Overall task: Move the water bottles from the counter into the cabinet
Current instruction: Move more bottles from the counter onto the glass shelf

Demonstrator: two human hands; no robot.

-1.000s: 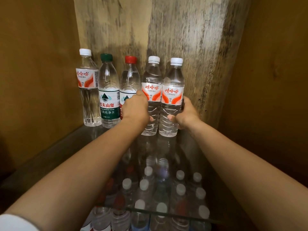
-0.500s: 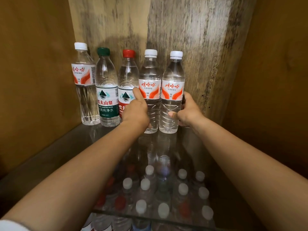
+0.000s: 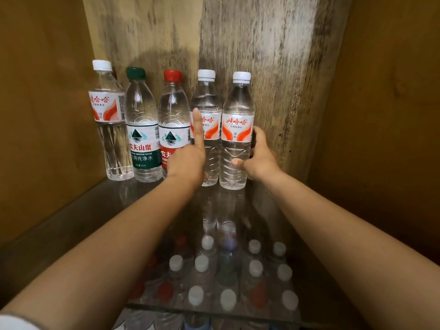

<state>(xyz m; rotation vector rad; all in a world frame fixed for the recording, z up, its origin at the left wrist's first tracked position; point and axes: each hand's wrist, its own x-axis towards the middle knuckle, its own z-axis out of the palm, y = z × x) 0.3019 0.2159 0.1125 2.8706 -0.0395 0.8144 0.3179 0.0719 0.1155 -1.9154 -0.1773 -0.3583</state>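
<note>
Two white-capped bottles upright on glass shelf, touching, at row's right end; rightmost bottle clasped by right hand; fourth bottle directly ahead of left hand, forefinger raised against label, remaining fingers hidden.

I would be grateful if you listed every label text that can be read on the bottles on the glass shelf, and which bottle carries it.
"娃哈哈": left white-capped bottle.
"农夫山泉", "饮用纯净水": green-capped bottle.
"农夫", rest hidden by the left hand: red-capped bottle.
"哈哈", start hidden: fourth bottle.
"娃哈哈": right bottle, held by the right hand.
Smaller print and barcodes: too small to read.
</note>
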